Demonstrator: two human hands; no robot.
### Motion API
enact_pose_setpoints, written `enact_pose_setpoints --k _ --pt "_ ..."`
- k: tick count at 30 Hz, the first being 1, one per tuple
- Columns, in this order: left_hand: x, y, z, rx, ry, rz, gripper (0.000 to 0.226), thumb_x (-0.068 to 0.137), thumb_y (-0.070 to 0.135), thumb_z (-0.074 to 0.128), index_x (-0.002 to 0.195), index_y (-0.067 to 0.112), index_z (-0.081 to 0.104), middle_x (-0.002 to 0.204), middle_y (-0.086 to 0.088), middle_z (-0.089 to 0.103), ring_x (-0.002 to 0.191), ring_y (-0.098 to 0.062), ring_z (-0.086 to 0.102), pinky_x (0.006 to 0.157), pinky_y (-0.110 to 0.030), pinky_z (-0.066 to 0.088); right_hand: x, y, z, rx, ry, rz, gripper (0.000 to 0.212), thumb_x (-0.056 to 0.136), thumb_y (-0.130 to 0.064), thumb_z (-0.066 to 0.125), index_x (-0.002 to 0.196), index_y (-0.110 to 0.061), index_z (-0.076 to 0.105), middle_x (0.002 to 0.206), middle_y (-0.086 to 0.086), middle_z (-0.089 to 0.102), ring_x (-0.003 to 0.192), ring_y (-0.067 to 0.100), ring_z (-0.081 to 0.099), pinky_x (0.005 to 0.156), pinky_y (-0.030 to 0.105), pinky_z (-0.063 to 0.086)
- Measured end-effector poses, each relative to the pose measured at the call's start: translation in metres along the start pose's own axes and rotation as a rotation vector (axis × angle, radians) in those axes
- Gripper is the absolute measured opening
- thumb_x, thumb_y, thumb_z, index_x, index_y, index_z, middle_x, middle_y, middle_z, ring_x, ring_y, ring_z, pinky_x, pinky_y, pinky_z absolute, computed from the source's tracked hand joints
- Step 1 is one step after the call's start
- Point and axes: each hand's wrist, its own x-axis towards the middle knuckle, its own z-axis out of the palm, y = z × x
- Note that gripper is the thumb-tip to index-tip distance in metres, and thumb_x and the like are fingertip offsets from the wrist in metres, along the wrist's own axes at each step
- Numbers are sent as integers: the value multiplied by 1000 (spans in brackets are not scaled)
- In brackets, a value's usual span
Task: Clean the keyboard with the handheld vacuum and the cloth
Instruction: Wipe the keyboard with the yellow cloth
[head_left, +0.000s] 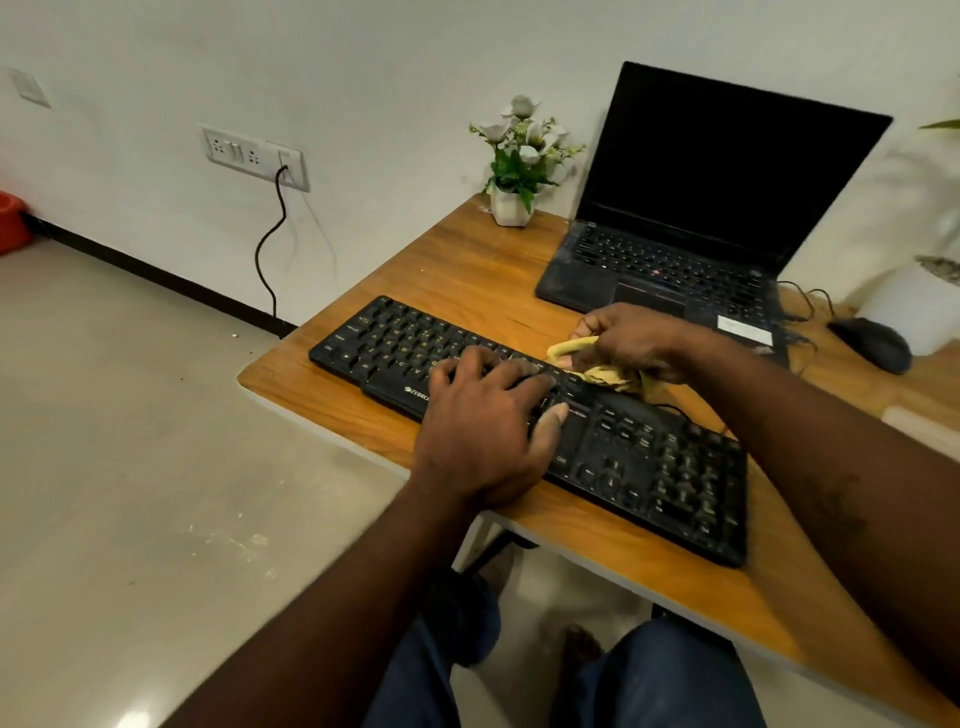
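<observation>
In the upper left of the frame a black cable (270, 249) is hanging from a wall socket (254, 156). The black keyboard (649, 457) is lying slantwise across the middle of the frame on the wooden surface (467, 270). The left hand (488, 431) is resting flat on its keys near the centre, fingers spread and straight, holding nothing. Just right of it, the right hand (634, 343) is bunching a yellow cloth (608, 374) in curled fingers against the keyboard's far edge. Behind, a small flower pot (511, 208) and an open laptop (701, 208) are standing toward the upper right, and a mouse (872, 343) is lying near the right edge.
</observation>
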Motion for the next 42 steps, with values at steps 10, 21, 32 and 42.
enact_pose_setpoints --k 10,21,32,42 --pt "-2 2 1 19 -18 4 55 99 62 30 137 37 60 139 13 61 133 -20 40 103 -47 31 -51 45 -24 -37 93 51 29 79 -15 85 103 -9 70 103 11 75 85 22 64 69 36 49" --pt "-3 7 -4 143 -101 172 82 91 88 13 150 42 46 155 15 46 135 -21 37 107 -50 29 -72 24 12 -266 346 -231 23 80 -27 87 93 -29 68 94 -12 67 84 5 60 63 27 41" --pt "-2 6 -2 142 -113 167 85 89 90 11 151 43 44 153 15 47 136 -21 36 107 -50 30 -88 63 -21 -136 205 43 26 84 -17 84 102 -22 65 103 2 70 88 20 65 71 38 53" --pt "-3 9 -3 174 -111 191 86 90 89 10 151 40 47 154 15 48 135 -21 36 106 -49 29 -56 29 18 -103 310 -78 29 79 -28 88 95 -25 63 100 -2 67 87 15 64 65 31 49"
